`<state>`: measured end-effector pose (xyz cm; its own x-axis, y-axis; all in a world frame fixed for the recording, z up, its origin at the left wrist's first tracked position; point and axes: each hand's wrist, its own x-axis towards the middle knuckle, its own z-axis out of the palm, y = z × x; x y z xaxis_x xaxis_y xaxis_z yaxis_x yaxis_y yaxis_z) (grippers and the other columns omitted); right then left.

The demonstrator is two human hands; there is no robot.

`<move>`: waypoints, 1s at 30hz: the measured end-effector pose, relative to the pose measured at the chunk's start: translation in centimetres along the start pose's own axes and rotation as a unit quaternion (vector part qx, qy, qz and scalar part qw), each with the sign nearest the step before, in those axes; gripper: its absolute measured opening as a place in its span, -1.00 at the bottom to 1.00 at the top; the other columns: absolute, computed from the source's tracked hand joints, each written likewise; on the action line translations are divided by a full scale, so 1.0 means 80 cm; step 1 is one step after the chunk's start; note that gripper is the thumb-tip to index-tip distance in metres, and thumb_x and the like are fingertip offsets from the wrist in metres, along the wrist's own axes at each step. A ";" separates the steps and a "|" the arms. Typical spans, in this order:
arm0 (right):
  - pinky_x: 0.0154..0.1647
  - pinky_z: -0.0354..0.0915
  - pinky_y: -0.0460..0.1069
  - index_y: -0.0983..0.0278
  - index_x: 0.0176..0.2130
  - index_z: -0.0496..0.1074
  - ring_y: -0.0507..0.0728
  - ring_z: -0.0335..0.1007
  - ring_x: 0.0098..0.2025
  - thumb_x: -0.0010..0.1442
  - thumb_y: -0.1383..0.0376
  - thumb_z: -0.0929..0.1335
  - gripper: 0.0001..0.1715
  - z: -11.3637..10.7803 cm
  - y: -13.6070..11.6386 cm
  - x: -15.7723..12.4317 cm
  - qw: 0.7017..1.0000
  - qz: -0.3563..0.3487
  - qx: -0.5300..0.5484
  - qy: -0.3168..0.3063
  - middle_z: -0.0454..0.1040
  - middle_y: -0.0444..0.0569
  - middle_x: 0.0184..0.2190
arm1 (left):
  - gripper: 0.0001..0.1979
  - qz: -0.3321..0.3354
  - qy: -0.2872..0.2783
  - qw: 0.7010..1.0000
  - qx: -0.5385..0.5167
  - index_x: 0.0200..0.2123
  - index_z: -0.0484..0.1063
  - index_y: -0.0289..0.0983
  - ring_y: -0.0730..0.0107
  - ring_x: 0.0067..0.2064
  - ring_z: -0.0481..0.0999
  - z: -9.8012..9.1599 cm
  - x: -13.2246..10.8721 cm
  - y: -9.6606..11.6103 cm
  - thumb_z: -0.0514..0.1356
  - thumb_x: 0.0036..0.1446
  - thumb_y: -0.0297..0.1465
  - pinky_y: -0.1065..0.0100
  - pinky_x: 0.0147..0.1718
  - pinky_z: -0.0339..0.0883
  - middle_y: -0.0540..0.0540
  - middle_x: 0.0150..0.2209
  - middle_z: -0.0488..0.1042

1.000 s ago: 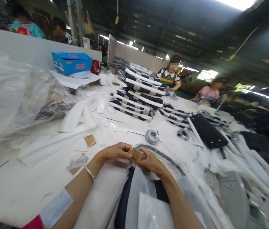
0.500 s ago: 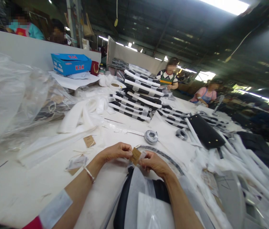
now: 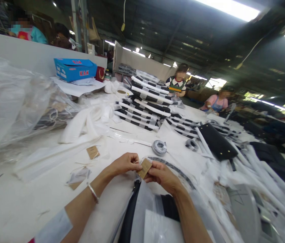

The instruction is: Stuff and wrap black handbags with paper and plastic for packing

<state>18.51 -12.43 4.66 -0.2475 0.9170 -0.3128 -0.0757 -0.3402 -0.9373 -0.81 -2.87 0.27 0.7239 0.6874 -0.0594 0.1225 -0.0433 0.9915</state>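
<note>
A brown cardboard hang tag (image 3: 145,167) is between my two hands, above the end of a black bag (image 3: 128,216) wrapped in white paper and clear plastic. My left hand (image 3: 127,163) is closed in a pinch at the tag's left corner, where a thin light string shows by the fingers. From the other side, my right hand (image 3: 163,176) grips the tag's right edge between thumb and fingers. The bag lies on the white table under my wrists, with a white sheet (image 3: 161,226) on top of it. Two more tags lie left of my hands, one a loose brown tag (image 3: 93,152).
Behind my hands sit a coil of grey strap (image 3: 159,147) and a tall stack of wrapped black bags (image 3: 149,98). Clear plastic sheeting (image 3: 10,101) and a blue box (image 3: 75,70) are at the left. On the right are a black bag (image 3: 217,143) and a grey machine part (image 3: 245,211). Co-workers are farther back.
The tag has turned and tilted between my hands. A small white slip seen beside it near my right fingers no longer shows. My right hand has shifted slightly down.
</note>
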 end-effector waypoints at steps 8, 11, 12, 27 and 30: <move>-0.44 0.27 -0.10 0.31 -0.24 0.46 0.04 0.36 -0.40 -0.06 0.14 0.52 -0.58 0.008 0.013 0.011 0.992 -0.079 -0.093 0.025 0.50 -0.09 -0.39 | -0.65 -0.013 0.005 1.000 0.006 -0.34 0.35 -0.27 0.53 -0.57 0.12 0.005 -0.003 0.008 0.33 -0.18 -0.22 0.44 -0.56 -0.06 0.18 -0.63 0.23; -0.50 0.22 -0.12 0.30 -0.20 0.44 0.01 0.31 -0.45 -0.05 0.18 0.50 -0.58 0.009 0.018 0.014 0.990 -0.081 -0.118 0.020 0.46 -0.13 -0.41 | -0.59 -0.006 -0.016 1.000 -0.016 -0.28 0.38 -0.28 0.54 -0.57 0.11 0.004 -0.003 0.009 0.34 -0.18 -0.19 0.44 -0.55 -0.06 0.19 -0.64 0.22; -0.52 0.20 -0.13 0.30 -0.18 0.44 0.00 0.29 -0.46 -0.05 0.20 0.50 -0.58 0.008 0.019 0.013 0.989 -0.079 -0.127 0.019 0.45 -0.14 -0.40 | -0.59 -0.004 -0.018 1.000 -0.024 -0.30 0.37 -0.29 0.54 -0.57 0.11 0.004 -0.003 0.010 0.34 -0.18 -0.16 0.43 -0.55 -0.06 0.18 -0.64 0.22; -0.49 0.14 -0.10 0.34 -0.34 0.54 0.02 0.28 -0.45 -0.10 -0.08 0.51 -0.46 0.014 0.023 0.024 0.989 -0.069 -0.043 0.124 0.50 -0.07 -0.46 | -0.64 -0.020 -0.063 0.991 -0.117 -0.39 0.32 -0.28 0.53 -0.50 0.28 -0.002 -0.011 0.011 0.37 -0.14 -0.21 0.45 -0.46 0.12 0.10 -0.53 0.35; -0.46 0.20 -0.10 0.32 -0.26 0.52 0.04 0.34 -0.40 -0.17 -0.08 0.55 -0.37 0.016 0.022 0.024 0.991 -0.040 0.055 0.114 0.51 -0.05 -0.41 | -0.59 -0.033 -0.025 0.984 -0.176 -0.26 0.34 -0.28 0.52 -0.47 0.32 -0.005 -0.015 0.017 0.38 -0.17 -0.28 0.43 -0.41 0.19 0.11 -0.51 0.35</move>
<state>16.68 -11.50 2.57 -0.0117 0.9611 -0.2760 -0.1937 -0.2730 -0.9423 -1.79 -3.50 1.77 0.7555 0.6438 -0.1213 -0.0664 0.2595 0.9635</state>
